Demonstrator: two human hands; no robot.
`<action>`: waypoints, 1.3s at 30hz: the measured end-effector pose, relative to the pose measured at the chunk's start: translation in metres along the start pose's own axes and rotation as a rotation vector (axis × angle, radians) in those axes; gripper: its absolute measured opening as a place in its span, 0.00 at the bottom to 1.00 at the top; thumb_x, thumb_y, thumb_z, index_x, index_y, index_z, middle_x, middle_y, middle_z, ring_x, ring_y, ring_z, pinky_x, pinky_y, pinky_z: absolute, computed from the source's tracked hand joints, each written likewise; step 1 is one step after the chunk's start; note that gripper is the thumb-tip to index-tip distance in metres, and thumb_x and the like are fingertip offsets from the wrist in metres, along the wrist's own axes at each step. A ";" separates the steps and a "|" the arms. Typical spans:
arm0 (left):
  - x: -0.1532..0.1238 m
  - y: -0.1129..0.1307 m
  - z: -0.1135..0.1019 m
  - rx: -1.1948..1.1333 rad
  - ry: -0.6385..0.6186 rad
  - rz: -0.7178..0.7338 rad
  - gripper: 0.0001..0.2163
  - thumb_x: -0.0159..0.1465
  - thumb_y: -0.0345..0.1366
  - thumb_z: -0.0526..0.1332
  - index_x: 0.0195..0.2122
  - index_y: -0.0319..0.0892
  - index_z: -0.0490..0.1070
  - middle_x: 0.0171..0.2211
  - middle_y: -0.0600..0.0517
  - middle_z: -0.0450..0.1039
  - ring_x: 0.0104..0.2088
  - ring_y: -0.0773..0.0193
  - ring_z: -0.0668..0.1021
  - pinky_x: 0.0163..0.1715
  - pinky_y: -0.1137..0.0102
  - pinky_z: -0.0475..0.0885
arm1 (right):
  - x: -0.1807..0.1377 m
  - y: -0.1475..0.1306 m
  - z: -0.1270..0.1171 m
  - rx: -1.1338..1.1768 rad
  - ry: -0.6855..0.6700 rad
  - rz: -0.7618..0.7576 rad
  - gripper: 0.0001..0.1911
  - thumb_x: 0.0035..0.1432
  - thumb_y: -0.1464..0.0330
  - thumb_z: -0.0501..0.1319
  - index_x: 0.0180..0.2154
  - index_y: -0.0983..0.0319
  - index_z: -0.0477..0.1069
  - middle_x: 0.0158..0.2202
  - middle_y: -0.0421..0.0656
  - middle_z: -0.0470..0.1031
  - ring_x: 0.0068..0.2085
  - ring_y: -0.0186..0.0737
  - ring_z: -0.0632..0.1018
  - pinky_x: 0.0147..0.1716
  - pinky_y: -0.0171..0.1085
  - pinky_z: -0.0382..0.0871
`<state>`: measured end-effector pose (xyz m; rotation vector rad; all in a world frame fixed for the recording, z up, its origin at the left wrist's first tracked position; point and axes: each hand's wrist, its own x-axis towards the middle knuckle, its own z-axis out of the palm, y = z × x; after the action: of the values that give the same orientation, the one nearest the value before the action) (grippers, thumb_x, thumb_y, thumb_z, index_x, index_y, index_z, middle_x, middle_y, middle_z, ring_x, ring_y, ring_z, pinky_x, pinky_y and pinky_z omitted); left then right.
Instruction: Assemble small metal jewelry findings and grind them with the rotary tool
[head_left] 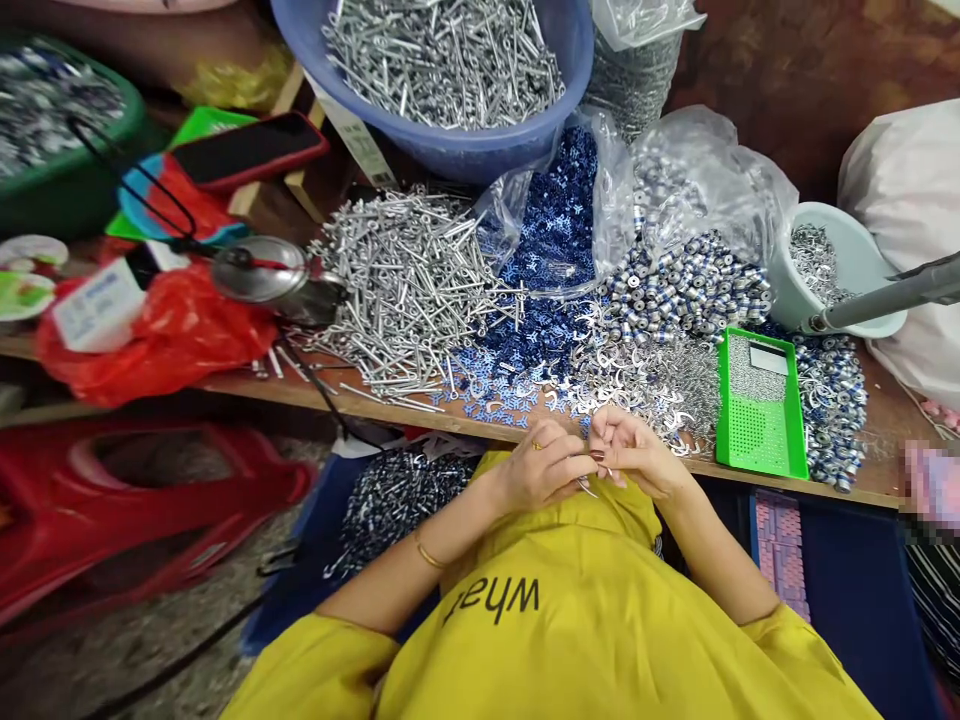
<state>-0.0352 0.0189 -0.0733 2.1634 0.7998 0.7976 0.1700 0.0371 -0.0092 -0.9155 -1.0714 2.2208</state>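
My left hand (546, 462) and my right hand (631, 455) meet at the bench's front edge, fingertips pinched together. Between them is a small curved metal piece (586, 488), poking out below the left fingers. Both hands are closed, and what else the right fingertips pinch is too small to make out. Just beyond them lie loose silver hook-shaped pieces (611, 385) and blue three-armed pieces (499, 385). Long silver eye pins (409, 290) are heaped to the left. Short silver-and-blue cylinders (686, 285) form a pile at the back right.
A blue basin (450, 140) of metal pins stands at the back. To the right are a green tray (761, 450) and a pale bowl (885, 280). A metal mug (262, 280), a red bag (172, 350) and a phone (251, 150) sit left. A red stool (150, 500) stands below.
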 end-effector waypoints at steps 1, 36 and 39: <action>-0.001 0.001 -0.001 0.001 -0.022 -0.008 0.11 0.66 0.44 0.55 0.42 0.48 0.74 0.37 0.46 0.75 0.39 0.55 0.70 0.47 0.60 0.63 | 0.002 -0.001 -0.004 -0.082 -0.030 0.008 0.19 0.56 0.58 0.68 0.40 0.58 0.62 0.26 0.35 0.71 0.20 0.29 0.69 0.17 0.28 0.61; 0.050 0.050 0.029 -0.517 0.918 -0.460 0.12 0.71 0.45 0.50 0.46 0.45 0.67 0.41 0.49 0.66 0.37 0.62 0.69 0.41 0.68 0.67 | 0.012 0.007 0.045 -1.054 0.663 -0.754 0.04 0.61 0.69 0.59 0.33 0.60 0.70 0.27 0.40 0.76 0.26 0.32 0.76 0.29 0.33 0.71; 0.037 0.040 0.017 -0.552 0.902 -0.459 0.12 0.71 0.45 0.51 0.44 0.45 0.68 0.40 0.50 0.67 0.36 0.63 0.70 0.39 0.69 0.67 | 0.014 0.006 0.038 -1.023 0.485 -0.614 0.05 0.64 0.68 0.58 0.39 0.60 0.72 0.31 0.41 0.78 0.29 0.33 0.77 0.31 0.33 0.72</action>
<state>0.0121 0.0162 -0.0420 1.0202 1.2540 1.5353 0.1317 0.0248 -0.0012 -1.1880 -1.9135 0.8155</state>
